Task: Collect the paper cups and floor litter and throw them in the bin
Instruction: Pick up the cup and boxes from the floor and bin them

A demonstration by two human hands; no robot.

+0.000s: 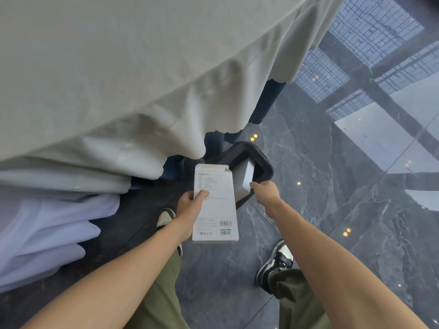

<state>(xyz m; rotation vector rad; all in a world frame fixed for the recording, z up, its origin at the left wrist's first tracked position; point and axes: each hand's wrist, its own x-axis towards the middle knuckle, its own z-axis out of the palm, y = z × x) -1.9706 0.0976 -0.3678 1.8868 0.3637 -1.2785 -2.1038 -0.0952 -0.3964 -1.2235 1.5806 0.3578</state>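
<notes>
Box (215, 203), flat white carton litter, sat in your left hand (190, 207), thumb clamped on its face and fingers hidden behind, held just short of the bin (251, 172). Your right hand (266, 193) had fingers curled on the bin rim. Risk: the box looked long for that opening, so it could've caught the rim and dropped onto the floor (332, 210).

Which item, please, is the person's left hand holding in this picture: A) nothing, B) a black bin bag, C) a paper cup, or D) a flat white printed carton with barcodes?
D: the left hand grips a flat white carton with printed text and barcodes, while the right hand touches the rim of the black bin.
</notes>
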